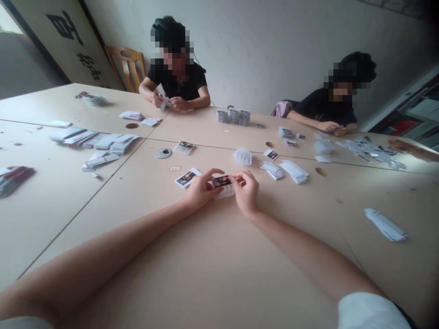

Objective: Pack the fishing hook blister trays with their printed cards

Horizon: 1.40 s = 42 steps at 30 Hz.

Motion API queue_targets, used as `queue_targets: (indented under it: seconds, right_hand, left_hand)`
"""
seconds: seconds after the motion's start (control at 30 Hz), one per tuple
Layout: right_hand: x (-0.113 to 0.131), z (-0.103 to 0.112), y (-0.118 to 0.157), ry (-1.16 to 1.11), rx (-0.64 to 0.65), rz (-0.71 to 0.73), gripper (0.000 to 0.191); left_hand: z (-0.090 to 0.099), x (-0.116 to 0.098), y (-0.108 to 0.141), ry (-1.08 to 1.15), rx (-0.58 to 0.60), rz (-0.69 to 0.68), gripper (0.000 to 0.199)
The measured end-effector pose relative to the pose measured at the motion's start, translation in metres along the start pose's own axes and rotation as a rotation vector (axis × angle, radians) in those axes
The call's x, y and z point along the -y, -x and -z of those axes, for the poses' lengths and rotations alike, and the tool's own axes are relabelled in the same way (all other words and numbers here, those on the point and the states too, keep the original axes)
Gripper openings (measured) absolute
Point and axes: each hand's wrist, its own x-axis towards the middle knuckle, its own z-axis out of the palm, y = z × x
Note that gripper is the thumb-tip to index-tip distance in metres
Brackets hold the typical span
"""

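Note:
Between my two hands is a small black card (222,181) with an orange and white print. My left hand (202,189) grips its left end, thumb below and index finger above. The fingers of my right hand (246,187) pinch the card's right end. Just under the card shows a clear plastic case (225,192), partly hidden by the card and my fingers. Beside my left hand lies a stack of black-printed cards (188,177) with white edges. Further up the table rests another printed card in a clear case (184,146).
Two people sit across the wooden table (219,256), their hands on small items. White card piles (294,172) and clear cases (243,156) lie to the right, more white packets (96,139) to the left. A round metal disc (163,153) lies ahead.

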Motion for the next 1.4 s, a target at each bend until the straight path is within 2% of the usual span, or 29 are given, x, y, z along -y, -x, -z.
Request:
queue_targets:
  seconds: [0.3, 0.6, 0.77, 1.4]
  right_hand:
    - [0.0033, -0.0013, 0.0008, -0.026, 0.037, -0.012, 0.015]
    - [0.0005, -0.0023, 0.0015, -0.073, 0.108, -0.060, 0.016]
    - [0.0006, -0.0023, 0.0027, -0.060, 0.141, -0.051, 0.017]
    - [-0.0014, -0.0047, 0.0050, -0.076, 0.117, -0.032, 0.018]
  left_hand:
    - [-0.0014, -0.0037, 0.0038, -0.134, -0.098, -0.025, 0.040]
    - [-0.0033, -0.0064, 0.0039, -0.180, -0.047, -0.062, 0.043]
    - [-0.0056, -0.0068, 0.0054, -0.246, -0.060, -0.065, 0.036]
    - [-0.0041, -0.0050, 0.0036, -0.271, -0.057, 0.007, 0.040]
